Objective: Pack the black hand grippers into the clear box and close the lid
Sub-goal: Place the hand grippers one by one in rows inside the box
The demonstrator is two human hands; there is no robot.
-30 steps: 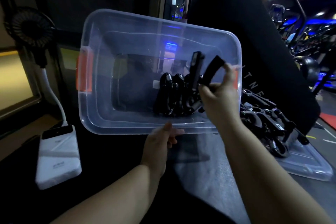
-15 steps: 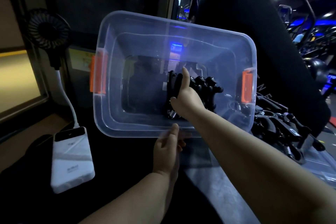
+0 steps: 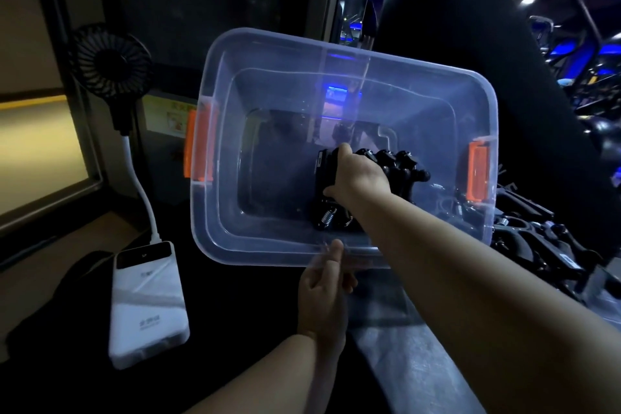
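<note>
Right hand [image 3: 357, 178] now grips grippers [image 3: 400, 166] inside box [image 3: 221, 218].

Left hand [image 3: 324, 292] and right hand [image 3: 356, 178]: both bare; bare forearms enter from 6 and 4 o'clock.

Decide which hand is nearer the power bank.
Left. The left hand holds the clear box at its near rim, right of the power bank; the right hand, gripping hand grippers inside the box, is farther.

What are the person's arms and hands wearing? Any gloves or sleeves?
Nothing. The left arm and right arm are bare, with no sleeves in view. The left hand and right hand have no gloves, and neither wrist shows a watch or band.
</note>
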